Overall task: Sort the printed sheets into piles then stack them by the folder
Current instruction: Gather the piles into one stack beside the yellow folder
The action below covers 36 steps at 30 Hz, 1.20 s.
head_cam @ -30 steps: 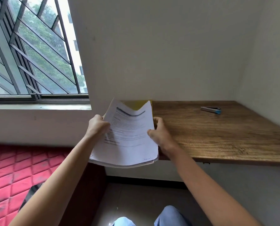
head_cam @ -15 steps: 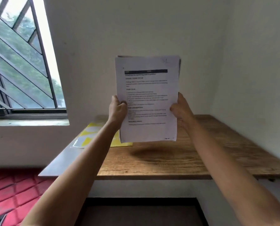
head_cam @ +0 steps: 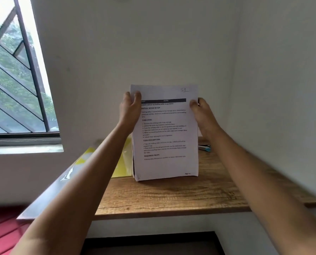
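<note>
A stack of printed sheets [head_cam: 164, 140] stands upright on its bottom edge on the wooden table [head_cam: 171, 196], text facing me. My left hand [head_cam: 129, 109] grips the stack's upper left edge, thumb on the front page. On the upper right edge, my right hand [head_cam: 202, 113] holds the stack the same way. A yellow folder [head_cam: 120, 162] lies flat on the table just left of the sheets, partly hidden by my left forearm and the stack.
A blue and grey stapler [head_cam: 205, 147] lies at the table's back right, close to the wall. White walls close off the back and right. A barred window [head_cam: 15, 80] is at the left, red cushioning [head_cam: 0, 230] below it.
The stack came down from mid-air until its bottom edge rests on the table. Both hands slid up to the stack's upper edges.
</note>
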Available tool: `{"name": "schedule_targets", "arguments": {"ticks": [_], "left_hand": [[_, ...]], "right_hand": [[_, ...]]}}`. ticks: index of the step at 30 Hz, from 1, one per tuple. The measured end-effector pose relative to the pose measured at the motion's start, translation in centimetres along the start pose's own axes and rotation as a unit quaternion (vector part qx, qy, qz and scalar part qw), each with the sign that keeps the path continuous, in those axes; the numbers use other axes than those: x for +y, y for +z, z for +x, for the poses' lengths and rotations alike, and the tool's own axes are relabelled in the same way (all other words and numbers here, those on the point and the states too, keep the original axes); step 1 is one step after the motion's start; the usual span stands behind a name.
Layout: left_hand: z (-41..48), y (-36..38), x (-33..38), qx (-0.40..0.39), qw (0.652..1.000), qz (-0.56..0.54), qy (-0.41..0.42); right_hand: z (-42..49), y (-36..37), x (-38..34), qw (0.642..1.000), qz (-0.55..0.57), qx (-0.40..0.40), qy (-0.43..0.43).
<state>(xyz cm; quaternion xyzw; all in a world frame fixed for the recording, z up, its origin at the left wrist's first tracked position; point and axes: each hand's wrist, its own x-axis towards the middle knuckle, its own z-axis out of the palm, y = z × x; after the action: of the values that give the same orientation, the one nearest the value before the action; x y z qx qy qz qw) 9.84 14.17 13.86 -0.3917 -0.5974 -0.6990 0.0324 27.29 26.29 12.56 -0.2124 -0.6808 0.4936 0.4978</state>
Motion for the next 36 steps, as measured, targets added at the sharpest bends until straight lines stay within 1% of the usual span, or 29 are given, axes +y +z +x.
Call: {"name": "schedule_targets", "arguments": {"ticks": [3, 5, 8, 10, 12, 14, 18, 21, 23, 25, 28, 31, 33, 36], "left_hand": [[0.9, -0.3, 0.8, 0.012, 0.999, 0.01, 0.04], [1.1, -0.7, 1.0, 0.0, 0.998, -0.004, 0.061], [1.0, -1.1, 0.7, -0.028, 0.995, -0.065, 0.067], [0.9, -1.1, 0.7, -0.035, 0.992, -0.104, 0.064], [1.0, -1.0, 0.9, -0.031, 0.99, -0.127, 0.052], [1.3, -0.7, 1.1, -0.013, 0.991, -0.13, 0.033], [2.2, 0.4, 2.3, 0.038, 0.993, -0.11, -0.016], [2.6, 1.5, 3.0, 0.045, 0.99, -0.116, -0.063], [2.7, 2.5, 2.8, 0.045, 0.986, -0.122, -0.102], [2.5, 3.6, 1.7, 0.036, 0.98, -0.124, -0.149], [1.8, 5.2, -1.3, 0.022, 0.964, -0.122, -0.236], [0.8, 6.4, -5.2, 0.001, 0.951, -0.089, -0.295], [0.3, 7.0, -7.7, -0.011, 0.944, -0.082, -0.319], [-1.0, 7.0, -10.0, -0.013, 0.94, -0.072, -0.332]], "right_hand": [[1.0, 0.3, -0.8, 1.0, 0.006, 0.019, -0.016], [1.5, 0.5, -1.1, 0.999, 0.011, 0.029, -0.025], [1.8, 0.8, -1.3, 0.998, 0.014, 0.05, -0.024], [2.0, 1.0, -1.2, 0.997, -0.003, 0.071, -0.03], [2.0, 1.0, -1.2, 0.994, -0.038, 0.09, -0.053], [2.1, 1.0, -1.3, 0.987, -0.081, 0.099, -0.093], [2.7, 0.4, -2.1, 0.963, -0.165, 0.118, -0.177], [3.7, -0.4, -3.1, 0.942, -0.215, 0.157, -0.203], [4.1, -0.7, -3.1, 0.931, -0.26, 0.167, -0.194], [4.3, -1.0, -2.2, 0.924, -0.306, 0.167, -0.156], [4.2, -1.3, 1.2, 0.915, -0.361, 0.155, -0.088], [3.8, -1.6, 5.3, 0.914, -0.385, 0.127, -0.029], [3.5, -1.6, 7.6, 0.911, -0.397, 0.109, -0.001], [3.4, -1.3, 10.3, 0.91, -0.404, 0.092, 0.01]]}}
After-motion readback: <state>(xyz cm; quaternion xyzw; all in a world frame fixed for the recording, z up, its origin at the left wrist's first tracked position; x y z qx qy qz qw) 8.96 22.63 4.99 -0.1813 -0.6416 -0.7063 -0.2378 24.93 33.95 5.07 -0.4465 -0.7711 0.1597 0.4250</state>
